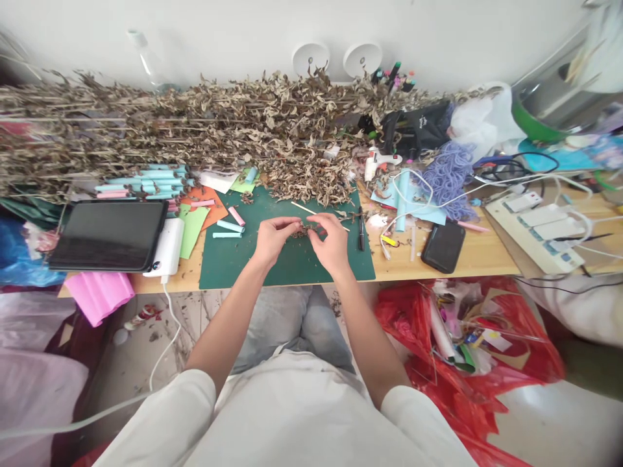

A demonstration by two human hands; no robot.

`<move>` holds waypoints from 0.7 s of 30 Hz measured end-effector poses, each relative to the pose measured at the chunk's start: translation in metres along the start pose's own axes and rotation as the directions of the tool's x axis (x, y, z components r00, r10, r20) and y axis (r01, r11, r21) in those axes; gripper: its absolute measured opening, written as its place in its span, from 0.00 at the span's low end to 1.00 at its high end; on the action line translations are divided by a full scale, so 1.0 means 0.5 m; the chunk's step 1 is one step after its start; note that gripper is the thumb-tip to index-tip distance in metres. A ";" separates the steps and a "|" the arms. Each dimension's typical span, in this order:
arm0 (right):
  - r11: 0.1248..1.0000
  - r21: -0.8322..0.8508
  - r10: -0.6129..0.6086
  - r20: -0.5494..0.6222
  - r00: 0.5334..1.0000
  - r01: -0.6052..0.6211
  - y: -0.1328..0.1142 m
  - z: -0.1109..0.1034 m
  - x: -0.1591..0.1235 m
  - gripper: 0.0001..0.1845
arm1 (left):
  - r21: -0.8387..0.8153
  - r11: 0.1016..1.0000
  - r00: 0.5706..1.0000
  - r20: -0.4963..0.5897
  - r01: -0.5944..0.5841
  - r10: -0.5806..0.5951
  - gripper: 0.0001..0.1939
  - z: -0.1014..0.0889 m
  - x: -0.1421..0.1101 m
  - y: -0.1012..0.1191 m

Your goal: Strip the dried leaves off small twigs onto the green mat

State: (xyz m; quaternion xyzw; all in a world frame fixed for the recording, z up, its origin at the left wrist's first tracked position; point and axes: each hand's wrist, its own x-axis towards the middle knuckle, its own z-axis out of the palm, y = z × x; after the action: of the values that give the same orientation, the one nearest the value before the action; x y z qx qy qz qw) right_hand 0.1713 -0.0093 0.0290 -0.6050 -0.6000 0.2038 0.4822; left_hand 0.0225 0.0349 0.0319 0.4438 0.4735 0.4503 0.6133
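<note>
Over the green cutting mat [228,266], my two hands meet around a small bit of dried leaves [302,231]. My left hand [272,243] pinches it from one side, thumb and fingertips together. My right hand [331,243] has its fingers curled at the other side, thumb against the leaves. A thin pale stick [302,207] lies just beyond my hands, and a black pen [361,232] rests to their right. Short rolled paper tubes, light blue [228,235] and pink [236,216], lie on the mat's left part.
Dried leafy stalks [219,123] are heaped along the back. A tablet [109,233] and power bank [168,250] lie left, near stacked blue rolls [163,181]. At right are a glue gun [379,162], a black phone [442,246], purple yarn [450,178] and power strips [540,230]. A red bag [409,318] sits below.
</note>
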 end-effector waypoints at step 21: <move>0.990 0.127 0.067 -0.005 0.998 -0.066 -0.016 0.007 0.002 0.07 | 0.030 0.999 0.990 0.138 -0.012 0.007 0.20 0.002 0.001 -0.005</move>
State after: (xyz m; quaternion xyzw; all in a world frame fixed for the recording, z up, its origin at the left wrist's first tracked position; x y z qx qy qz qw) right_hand 0.1643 -0.0084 0.0342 -0.5936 -0.5632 0.2547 0.5154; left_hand 0.0239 0.0350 0.0296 0.4853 0.4346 0.4143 0.6356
